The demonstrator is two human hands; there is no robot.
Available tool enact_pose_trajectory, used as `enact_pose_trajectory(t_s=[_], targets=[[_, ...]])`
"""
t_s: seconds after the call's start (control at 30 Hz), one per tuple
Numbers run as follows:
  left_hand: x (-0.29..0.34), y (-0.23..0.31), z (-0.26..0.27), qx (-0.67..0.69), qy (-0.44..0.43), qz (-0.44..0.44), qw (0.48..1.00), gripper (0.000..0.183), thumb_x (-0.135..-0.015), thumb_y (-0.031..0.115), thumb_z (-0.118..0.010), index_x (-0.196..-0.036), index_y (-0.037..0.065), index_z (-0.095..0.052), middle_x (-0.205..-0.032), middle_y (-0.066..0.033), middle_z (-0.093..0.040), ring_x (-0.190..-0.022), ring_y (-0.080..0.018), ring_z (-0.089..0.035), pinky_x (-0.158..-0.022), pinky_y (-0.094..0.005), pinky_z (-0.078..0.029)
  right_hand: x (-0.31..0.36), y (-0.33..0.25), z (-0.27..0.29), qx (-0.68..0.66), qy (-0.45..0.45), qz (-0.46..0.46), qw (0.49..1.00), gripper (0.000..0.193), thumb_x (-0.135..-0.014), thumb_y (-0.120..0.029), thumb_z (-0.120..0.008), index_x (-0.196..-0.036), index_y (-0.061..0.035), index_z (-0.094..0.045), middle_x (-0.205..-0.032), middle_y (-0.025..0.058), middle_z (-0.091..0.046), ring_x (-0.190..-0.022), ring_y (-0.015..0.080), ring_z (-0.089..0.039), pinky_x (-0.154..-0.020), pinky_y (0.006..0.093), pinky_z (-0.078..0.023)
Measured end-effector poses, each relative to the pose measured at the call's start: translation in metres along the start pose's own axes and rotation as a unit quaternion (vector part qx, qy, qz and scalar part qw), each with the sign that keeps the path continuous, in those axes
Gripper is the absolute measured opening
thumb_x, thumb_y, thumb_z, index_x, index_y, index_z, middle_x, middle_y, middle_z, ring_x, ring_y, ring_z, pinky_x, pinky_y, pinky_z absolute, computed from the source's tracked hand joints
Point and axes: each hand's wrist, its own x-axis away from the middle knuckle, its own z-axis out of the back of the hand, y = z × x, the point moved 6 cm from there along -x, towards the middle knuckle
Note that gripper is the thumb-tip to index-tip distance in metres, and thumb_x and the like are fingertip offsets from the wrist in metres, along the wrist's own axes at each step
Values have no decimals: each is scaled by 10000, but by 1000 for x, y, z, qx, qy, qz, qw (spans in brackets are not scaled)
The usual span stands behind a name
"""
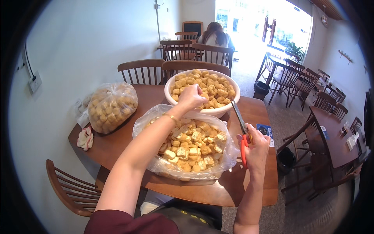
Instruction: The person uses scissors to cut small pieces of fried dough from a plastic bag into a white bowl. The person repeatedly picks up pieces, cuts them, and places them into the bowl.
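My right hand [255, 146] grips a pair of scissors [242, 126] with red handles, at the right of the table; the long blades point up toward the bowl's rim. My left hand [193, 97] reaches over the near side of a large white bowl [170, 98] heaped with golden fried tofu puffs [212, 84]. Its fingers are curled in among the puffs, and what they pinch is hidden. Nearer to me, under my left forearm, a clear plastic bag [230, 154] lies wide open, full of cut tofu puffs [193, 152] showing pale spongy insides.
A tied clear bag of tofu puffs [111, 109] and a crumpled cloth [85, 138] sit at the table's left. A blue and white card [265, 132] lies by the right edge. Wooden chairs [72, 189] surround the table; a person [216, 37] sits farther back.
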Motion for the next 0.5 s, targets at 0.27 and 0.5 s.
enact_pose_trajectory(t_s=[0.27, 0.5], targets=[[177, 22, 16, 536, -79, 48, 839, 508, -938, 37, -700, -1395, -10, -482, -1255, -153, -628, -1066, -235, -709, -808, -274, -588, 2, -20, 5, -16, 15, 51, 998, 443, -830, -206, -825, -1238, -89, -696, -795, 37, -642, -717, 182, -582, -832, 362, -369], [210, -15, 4, 677, -43, 132, 723, 433, -988, 26, -644, -1397, 13, -500, -1218, -106, -658, -1066, -179, -697, -853, -260, -589, 5, -35, -4, -15, -45, 94, 994, 465, -815, -174, -820, -1249, -87, -678, -870, 56, -656, -804, 212, -606, -867, 380, -368]])
